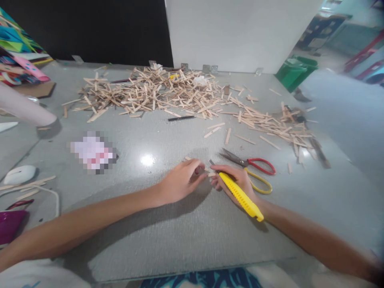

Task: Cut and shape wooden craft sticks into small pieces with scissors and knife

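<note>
My right hand [237, 182] is closed round a yellow utility knife [241, 196], its handle slanting back toward my wrist. The short dark blade points up and left, toward my other hand. My left hand [183, 180] pinches a small wooden stick [211, 175], of which only an end shows between the two hands. Just beyond the right hand lie scissors [246, 162] with one red and one yellow handle loop, blades pointing left.
A long heap of wooden sticks [147, 94] spreads across the back of the grey table [135, 240]. A black pen-like rod [181, 118] lies before it. On the left are a white mouse [20, 175] and a pale roll [27, 106]. A green bin [295, 72] stands beyond.
</note>
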